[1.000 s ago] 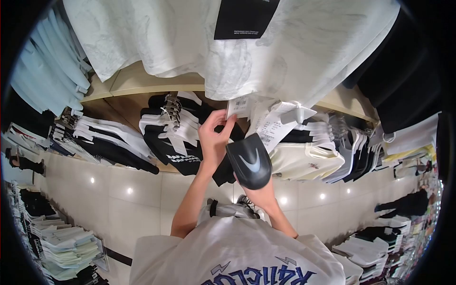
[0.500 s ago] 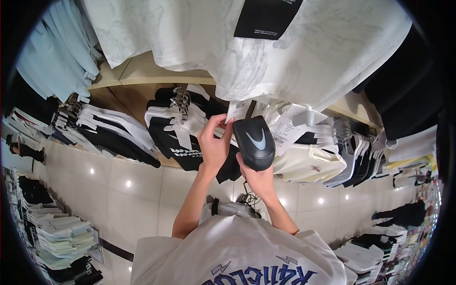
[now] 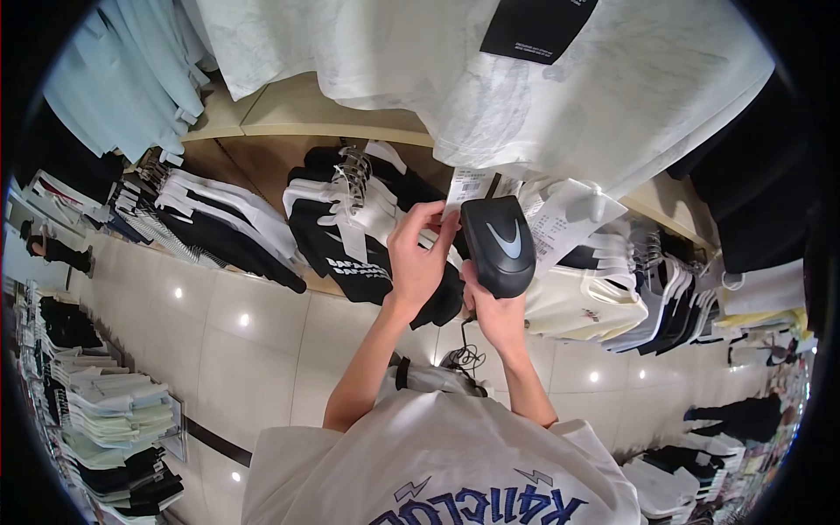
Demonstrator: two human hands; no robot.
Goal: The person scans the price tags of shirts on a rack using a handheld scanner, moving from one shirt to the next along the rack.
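Observation:
My left hand (image 3: 418, 258) pinches the lower edge of a white barcode tag (image 3: 467, 185) between thumb and fingers. Beside it, my right hand (image 3: 495, 317) is wrapped round the handle of a black scanner (image 3: 500, 245) with a grey curved mark; a dark coiled cord (image 3: 467, 357) hangs below. The scanner's head is close to the tag's right side. More printed white tags (image 3: 560, 219) hang to the right of the scanner. Above both hands hangs a pale patterned shirt (image 3: 525, 105) with a black label (image 3: 535, 28).
Black and white shirts on hangers (image 3: 337, 232) hang at centre left, a cream shirt (image 3: 582, 302) at right. A wooden shelf (image 3: 332, 114) runs behind. Clothes racks stand lower left and right. One person (image 3: 744, 418) is at the far right, another (image 3: 57, 251) at the far left.
The scanner has moved up, nearer the tag that my left hand still pinches. The view has shifted, so the shirt's black label sits further right. More of the cord shows.

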